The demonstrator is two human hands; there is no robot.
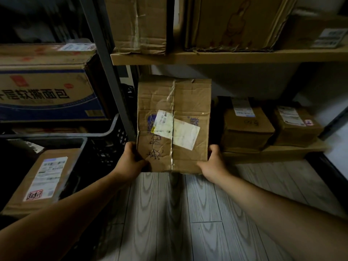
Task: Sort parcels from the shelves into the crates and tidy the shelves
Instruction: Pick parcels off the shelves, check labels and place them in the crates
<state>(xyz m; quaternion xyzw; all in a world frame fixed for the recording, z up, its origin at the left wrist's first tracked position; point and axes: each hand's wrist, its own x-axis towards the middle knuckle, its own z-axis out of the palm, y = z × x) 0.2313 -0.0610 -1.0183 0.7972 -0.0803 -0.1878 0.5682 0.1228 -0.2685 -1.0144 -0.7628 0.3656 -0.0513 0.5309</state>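
Note:
A worn brown cardboard parcel [188, 102] with white labels and a taped seam fills the middle of the head view, at the left end of the bottom shelf [273, 152]. My left hand [132, 159] grips its near left corner. My right hand [213, 162] grips its near right corner. The near end of the parcel juts out past the shelf edge over the floor. Whether its far end rests on the shelf is hidden. A black crate [82, 144] at the lower left holds a labelled brown parcel [43, 178].
Two smaller labelled parcels [246, 125] [297, 125] sit on the bottom shelf to the right. The upper shelf [226, 57] carries several cardboard boxes. A grey upright post [111, 72] stands left of the held parcel. A printed carton [47, 91] sits above another black crate [111, 127]. Grey wood floor lies below.

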